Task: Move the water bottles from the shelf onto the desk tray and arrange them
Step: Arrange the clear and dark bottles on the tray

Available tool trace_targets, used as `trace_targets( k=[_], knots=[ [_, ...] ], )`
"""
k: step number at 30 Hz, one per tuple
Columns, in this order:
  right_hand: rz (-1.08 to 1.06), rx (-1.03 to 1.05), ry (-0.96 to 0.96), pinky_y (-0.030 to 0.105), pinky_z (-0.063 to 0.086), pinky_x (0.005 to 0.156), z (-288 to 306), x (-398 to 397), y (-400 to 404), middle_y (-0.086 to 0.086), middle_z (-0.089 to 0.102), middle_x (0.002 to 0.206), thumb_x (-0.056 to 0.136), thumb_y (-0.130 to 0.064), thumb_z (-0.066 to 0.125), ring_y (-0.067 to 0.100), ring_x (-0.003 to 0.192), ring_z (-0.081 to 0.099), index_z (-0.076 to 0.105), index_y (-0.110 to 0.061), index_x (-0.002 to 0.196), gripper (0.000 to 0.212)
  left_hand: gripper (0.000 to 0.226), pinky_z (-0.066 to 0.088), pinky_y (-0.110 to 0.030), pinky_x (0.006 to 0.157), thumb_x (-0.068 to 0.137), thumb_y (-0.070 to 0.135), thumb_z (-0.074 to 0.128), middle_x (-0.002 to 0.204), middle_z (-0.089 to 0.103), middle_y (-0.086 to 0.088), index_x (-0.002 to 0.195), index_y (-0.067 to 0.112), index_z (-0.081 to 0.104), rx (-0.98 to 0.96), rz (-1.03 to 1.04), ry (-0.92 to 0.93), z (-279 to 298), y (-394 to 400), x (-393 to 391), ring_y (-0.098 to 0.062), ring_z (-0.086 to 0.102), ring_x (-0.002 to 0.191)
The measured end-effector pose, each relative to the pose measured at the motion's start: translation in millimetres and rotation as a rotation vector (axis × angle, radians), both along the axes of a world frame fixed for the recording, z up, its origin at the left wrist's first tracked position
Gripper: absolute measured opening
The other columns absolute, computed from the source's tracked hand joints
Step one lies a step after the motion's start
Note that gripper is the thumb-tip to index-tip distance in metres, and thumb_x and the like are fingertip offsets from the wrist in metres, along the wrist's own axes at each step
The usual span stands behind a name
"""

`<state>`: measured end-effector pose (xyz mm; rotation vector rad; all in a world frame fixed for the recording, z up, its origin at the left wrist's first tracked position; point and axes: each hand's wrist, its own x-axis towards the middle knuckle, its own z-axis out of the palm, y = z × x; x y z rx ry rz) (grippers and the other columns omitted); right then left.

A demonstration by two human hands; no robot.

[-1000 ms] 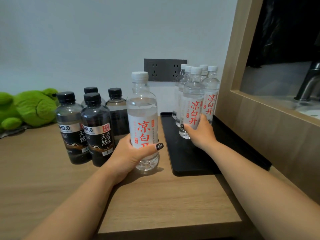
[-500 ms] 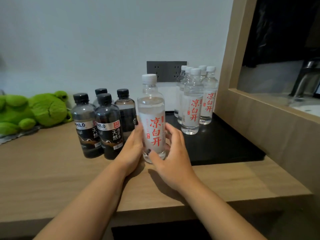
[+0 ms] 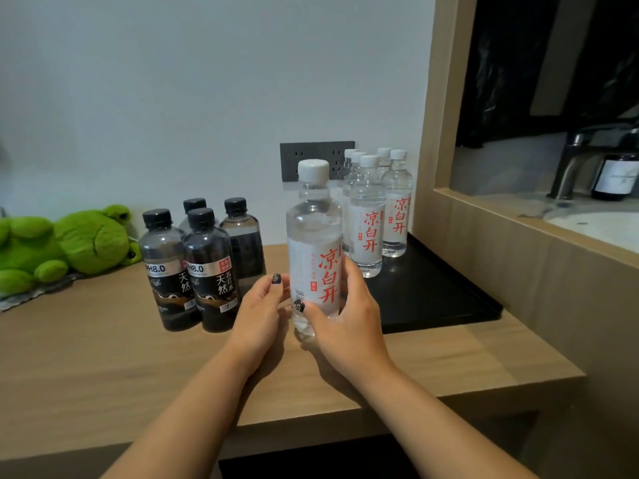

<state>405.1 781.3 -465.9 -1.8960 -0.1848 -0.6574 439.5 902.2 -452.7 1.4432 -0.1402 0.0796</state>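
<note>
A clear water bottle (image 3: 314,236) with a white cap and red characters stands upright just left of the black tray (image 3: 432,295). My right hand (image 3: 345,312) wraps its lower part from the right. My left hand (image 3: 259,312) touches its lower left side with the fingertips. Several matching clear bottles (image 3: 377,209) stand grouped at the tray's back left corner. Several dark bottles with black caps (image 3: 200,267) stand on the wooden desk (image 3: 103,368) to the left.
A green plush frog (image 3: 69,243) lies at the far left of the desk. A grey wall socket (image 3: 294,160) is behind the bottles. A wooden partition (image 3: 484,257) borders the tray on the right, with a sink and tap beyond.
My right hand left the bottles on the tray and came to the held bottle. The bottle now faces me with its label, and my left hand's grip has loosened to fingertips.
</note>
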Motion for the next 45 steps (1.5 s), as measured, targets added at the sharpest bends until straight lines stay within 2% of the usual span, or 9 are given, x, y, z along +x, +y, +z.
trace_targets(
  k=[3,7,9,13,17,28,37,41,45],
  knots=[
    [-0.04,-0.045,-0.165,0.022,0.042,0.103,2,-6,-13,-0.011,0.038,0.145,0.085,-0.036,0.07,0.0,0.132,0.039,0.025,-0.031,0.147,0.077,0.022,0.05,-0.025,0.077,0.101,0.011,0.038,0.113,0.064,-0.008,0.113,0.015,0.056,0.129,0.221,-0.104,-7,-22,3,-0.017,0.062,0.101],
    [-0.127,-0.005,-0.206,0.008,0.038,0.097,5,-1,-47,-0.018,0.036,0.138,0.084,-0.032,0.071,-0.009,0.125,0.039,0.027,-0.033,0.143,0.073,0.029,0.042,-0.033,0.103,0.099,0.018,0.045,0.128,0.054,0.003,0.127,0.026,0.049,0.339,0.177,-0.164,-17,-32,19,-0.01,0.051,0.116],
    [-0.155,0.047,-0.16,0.016,0.043,0.099,8,7,-71,-0.018,0.04,0.133,0.079,-0.019,0.076,-0.002,0.124,0.044,0.033,-0.03,0.143,0.078,0.035,0.039,-0.035,0.107,0.098,0.02,0.049,0.132,0.051,0.006,0.132,0.026,0.045,0.338,0.146,-0.157,-19,-32,24,-0.011,0.048,0.122],
    [-0.292,-0.123,-0.038,0.025,0.042,0.097,32,30,-129,-0.012,0.044,0.121,0.073,-0.014,0.081,0.001,0.113,0.046,0.04,-0.022,0.141,0.08,0.047,0.038,-0.025,0.094,0.093,0.022,0.058,0.133,0.047,0.009,0.138,0.024,0.041,0.378,0.223,-0.205,-12,-50,43,-0.008,0.046,0.118],
    [-0.367,-0.29,0.05,0.027,0.044,0.089,38,66,-170,-0.005,0.048,0.117,0.069,-0.019,0.083,0.009,0.108,0.049,0.048,-0.017,0.131,0.071,0.044,0.047,-0.036,0.096,0.092,0.017,0.057,0.127,0.053,0.006,0.132,0.023,0.042,0.396,0.428,-0.238,-8,-67,75,-0.014,0.053,0.115],
    [-0.313,-0.235,0.167,0.029,0.051,0.077,26,133,-189,-0.001,0.053,0.113,0.056,-0.029,0.091,0.016,0.101,0.058,0.043,-0.02,0.108,0.071,0.05,0.037,-0.026,0.099,0.085,0.04,0.062,0.131,0.049,0.021,0.13,0.038,0.042,0.717,0.109,-0.39,-22,-80,132,-0.004,0.046,0.125],
    [-0.183,-0.314,0.371,0.033,0.049,0.089,26,128,-186,-0.002,0.053,0.125,0.063,-0.036,0.085,0.018,0.114,0.055,0.037,-0.024,0.122,0.077,0.143,0.036,-0.03,0.104,0.054,0.039,0.087,0.159,0.01,0.0,0.145,0.033,-0.024,0.482,-0.061,-0.183,-18,-94,137,-0.013,0.039,0.135],
    [-0.173,-0.341,0.425,0.031,0.045,0.09,29,127,-190,0.0,0.054,0.13,0.07,-0.027,0.083,0.021,0.119,0.055,0.038,-0.02,0.12,0.068,0.114,0.044,-0.027,0.095,0.062,0.029,0.088,0.148,0.024,-0.004,0.144,0.022,0.008,0.658,-0.032,-0.245,-18,-105,140,-0.008,0.05,0.117],
    [-0.187,-0.328,0.427,0.035,0.045,0.097,28,126,-189,0.001,0.052,0.136,0.074,-0.029,0.081,0.021,0.123,0.053,0.038,-0.017,0.13,0.072,0.066,0.047,-0.021,0.084,0.07,0.041,0.081,0.12,0.045,0.004,0.117,0.022,0.039,0.83,-0.031,-0.288,-22,-103,141,-0.001,0.053,0.1]
  ],
)
